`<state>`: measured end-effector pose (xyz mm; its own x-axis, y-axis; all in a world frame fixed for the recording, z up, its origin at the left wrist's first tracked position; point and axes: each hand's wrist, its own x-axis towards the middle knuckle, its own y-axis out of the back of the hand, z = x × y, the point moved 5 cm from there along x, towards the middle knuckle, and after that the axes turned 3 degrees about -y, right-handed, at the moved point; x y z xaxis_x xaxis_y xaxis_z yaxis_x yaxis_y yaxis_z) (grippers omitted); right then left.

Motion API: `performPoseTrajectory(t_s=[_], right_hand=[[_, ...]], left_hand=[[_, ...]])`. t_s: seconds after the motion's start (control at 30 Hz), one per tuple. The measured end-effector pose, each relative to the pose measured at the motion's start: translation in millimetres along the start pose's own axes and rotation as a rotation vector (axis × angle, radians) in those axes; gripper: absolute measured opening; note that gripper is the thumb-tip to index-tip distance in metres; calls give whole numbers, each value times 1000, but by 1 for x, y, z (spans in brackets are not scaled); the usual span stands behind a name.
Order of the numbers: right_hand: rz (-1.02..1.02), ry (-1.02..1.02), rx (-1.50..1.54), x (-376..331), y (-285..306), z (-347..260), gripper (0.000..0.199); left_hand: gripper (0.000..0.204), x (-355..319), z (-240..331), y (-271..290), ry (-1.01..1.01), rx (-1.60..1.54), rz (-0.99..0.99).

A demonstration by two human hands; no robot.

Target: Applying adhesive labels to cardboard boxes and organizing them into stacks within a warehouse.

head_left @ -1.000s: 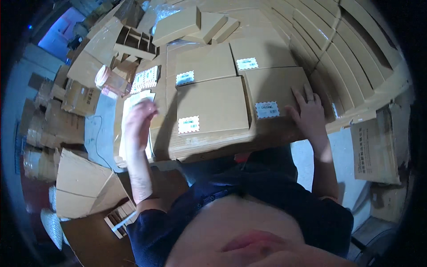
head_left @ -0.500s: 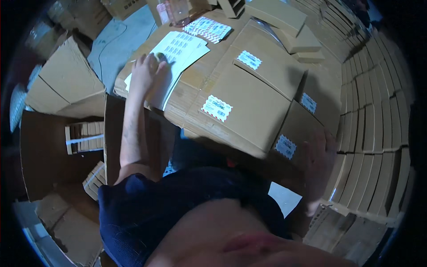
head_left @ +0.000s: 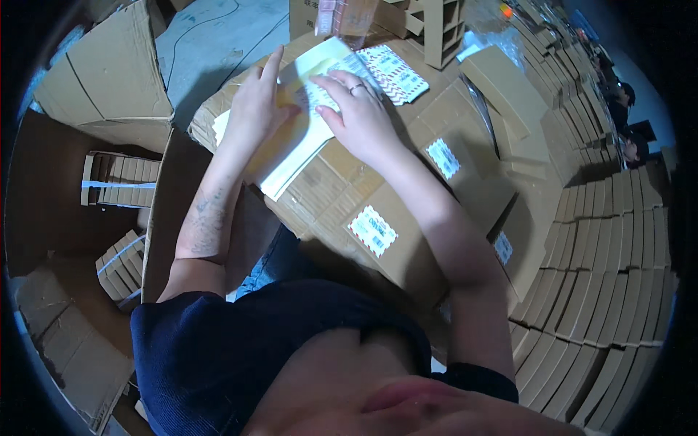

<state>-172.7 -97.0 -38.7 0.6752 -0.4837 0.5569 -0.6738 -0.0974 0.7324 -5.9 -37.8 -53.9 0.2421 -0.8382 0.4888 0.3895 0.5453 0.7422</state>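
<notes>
A stack of white paper sheets [head_left: 292,158] lies at the left end of the cardboard work surface, its upper part tinted yellowish. My left hand [head_left: 256,105] rests along the sheets' left edge, fingers apart and index finger stretched out. Across the sheets' right side lies my right hand [head_left: 360,120], a ring on one finger, with thumb and fingers spread on the paper. Neither hand is closed on anything. Beside my right hand sits a pile of labels with striped borders [head_left: 396,76]. Flat brown boxes bear similar labels, one nearer label [head_left: 374,231] and one farther label [head_left: 443,158].
To my left stands an open carton [head_left: 43,211] holding banded bundles of flat cardboard pieces [head_left: 120,180]. Tall rows of stacked flat boxes [head_left: 603,240] line the right. Loose narrow boxes [head_left: 502,87] and a clear pinkish container [head_left: 352,20] stand at the back. People [head_left: 631,138] show far right.
My right hand has moved from the boxes on the right to the sheets. My left hand has stayed by the sheets, and its index finger now points away. The view has shifted.
</notes>
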Motion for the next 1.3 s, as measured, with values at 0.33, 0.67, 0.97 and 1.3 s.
performPoseTrajectory(t_s=[0.33, 0.67, 0.97, 1.3], right_hand=[[247, 235, -239, -1, 7, -17, 46], [317, 370, -182, -9, 17, -27, 21], [385, 465, -149, -11, 19, -29, 16], [313, 409, -67, -8, 14, -32, 26]], left_hand=[[36, 12, -7, 3, 387, -988, -558], [31, 9, 1, 21, 459, -1183, -802], [30, 11, 2, 30, 620, -1057, -712], [32, -6, 14, 37, 886, -1244, -554]])
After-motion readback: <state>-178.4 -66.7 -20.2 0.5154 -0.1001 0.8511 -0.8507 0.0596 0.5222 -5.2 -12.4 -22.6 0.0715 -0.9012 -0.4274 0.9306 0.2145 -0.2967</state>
